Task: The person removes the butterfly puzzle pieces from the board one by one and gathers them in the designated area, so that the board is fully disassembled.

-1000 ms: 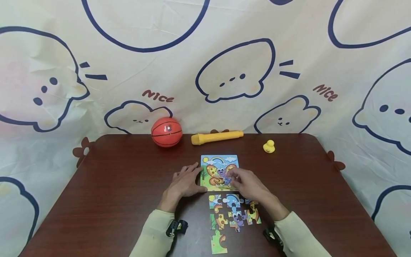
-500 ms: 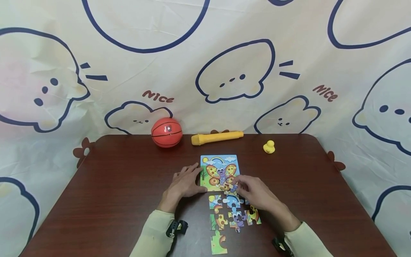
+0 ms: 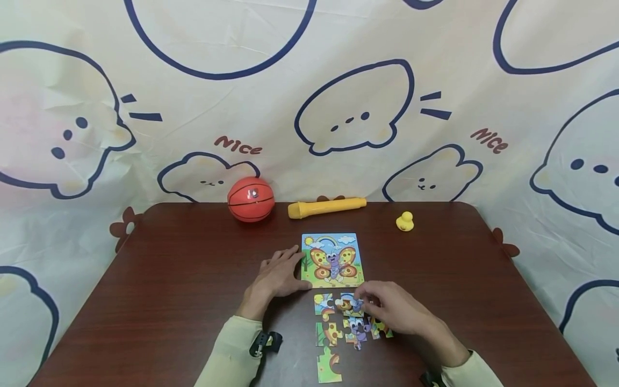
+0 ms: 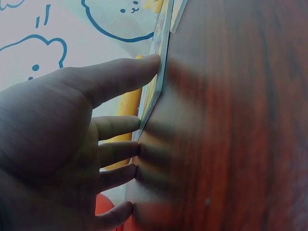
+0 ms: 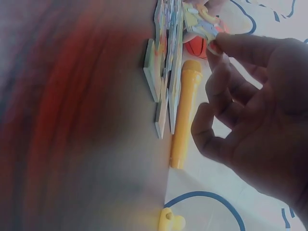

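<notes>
A square butterfly picture board [image 3: 333,259] lies mid-table. My left hand [image 3: 277,275] rests at its left side with fingers extended; in the left wrist view, the thumb and index fingertip touch the edge of the board [image 4: 161,72]. Below it are loose jigsaw pieces, among them a sun piece [image 3: 323,303], a purple face piece [image 3: 357,329] and a green corner piece [image 3: 329,365]. My right hand [image 3: 398,306] pinches a jigsaw piece [image 5: 199,21] between thumb and index finger, raised above the loose ones. That hand partly hides the pieces at the right.
Along the back of the dark wood table [image 3: 169,301] are a red toy basketball [image 3: 251,199], a yellow toy microphone [image 3: 327,207] and a yellow rubber duck [image 3: 405,221]. A cartoon-printed cloth [image 3: 271,118] hangs behind.
My right hand has moved from over the picture board down toward me and slightly right, carrying the jigsaw piece over the loose ones. My left hand has stayed at the board.
</notes>
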The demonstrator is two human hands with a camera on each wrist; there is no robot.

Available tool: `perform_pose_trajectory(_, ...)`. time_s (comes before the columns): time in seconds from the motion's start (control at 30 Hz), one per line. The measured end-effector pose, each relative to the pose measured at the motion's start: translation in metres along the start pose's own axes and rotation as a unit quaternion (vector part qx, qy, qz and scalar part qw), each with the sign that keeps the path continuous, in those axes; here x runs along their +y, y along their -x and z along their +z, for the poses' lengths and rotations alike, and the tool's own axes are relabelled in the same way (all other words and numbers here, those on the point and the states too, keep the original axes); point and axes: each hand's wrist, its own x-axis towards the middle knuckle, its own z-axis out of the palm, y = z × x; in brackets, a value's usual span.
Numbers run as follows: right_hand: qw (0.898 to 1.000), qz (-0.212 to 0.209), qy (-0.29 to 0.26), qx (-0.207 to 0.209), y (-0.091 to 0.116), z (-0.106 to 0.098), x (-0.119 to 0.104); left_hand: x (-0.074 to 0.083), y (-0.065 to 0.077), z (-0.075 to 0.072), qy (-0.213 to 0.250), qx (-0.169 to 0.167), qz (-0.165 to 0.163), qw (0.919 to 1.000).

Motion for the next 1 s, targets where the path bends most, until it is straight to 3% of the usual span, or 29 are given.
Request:
perform_pose_trajectory(0.33,0.997,-0.054,-0.026,-0.053,0.014,0.005,0.006,0.000,0.000,0.000,0.000,0.002,0.002,1.0000)
perform_pose_trajectory(0.63,0.994,-0.095,-0.019,-0.056,0.026,0.011,0.007,-0.001,0.001,0.001,0.003,0.002,0.005,1.0000)
perform_pose_trajectory(1.0,0.989,-0.115,-0.033,-0.084,0.035,0.020,-0.001,0.000,0.000,0.000,0.003,0.002,0.005,1.0000)
